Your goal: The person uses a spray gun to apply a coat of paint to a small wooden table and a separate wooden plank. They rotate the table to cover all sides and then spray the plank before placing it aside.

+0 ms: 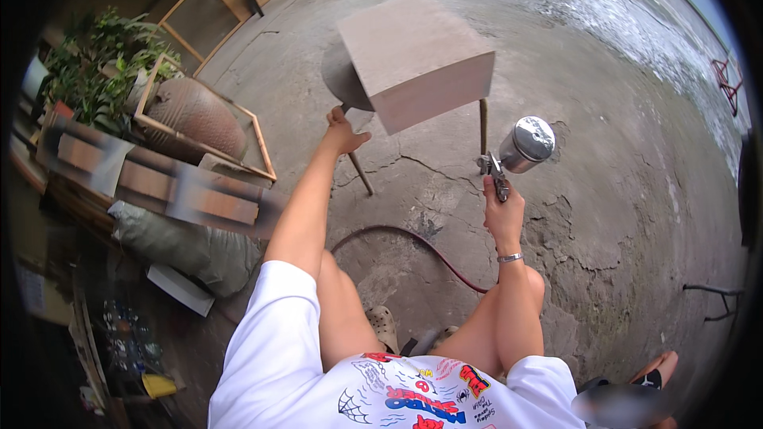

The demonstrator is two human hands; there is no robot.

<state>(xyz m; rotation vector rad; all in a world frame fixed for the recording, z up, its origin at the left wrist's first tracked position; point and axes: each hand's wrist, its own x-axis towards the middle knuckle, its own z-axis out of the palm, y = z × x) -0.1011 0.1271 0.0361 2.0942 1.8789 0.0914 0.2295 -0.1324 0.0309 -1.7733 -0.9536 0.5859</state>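
In front of me a pale, boxy piece (pixel 417 52) with flat faces rests on a round-topped stool (pixel 342 75), whose thin legs show below. My left hand (pixel 346 135) is at the stool's near left edge, its fingers curled at the rim and its thumb sticking out to the right. My right hand (pixel 504 206) is wrapped round the handle of a spray gun (pixel 494 168). A shiny metal cup (pixel 530 144) sits on the gun, which is to the right of the boxy piece and apart from it.
A dark red hose (pixel 413 234) curves over the cracked concrete floor between my knees and the stool. To the left are a large clay pot (pixel 195 119), wooden frames (pixel 264 147), stacked boards and a grey-green sack (pixel 187 242). Another person (pixel 656 373) is at the lower right.
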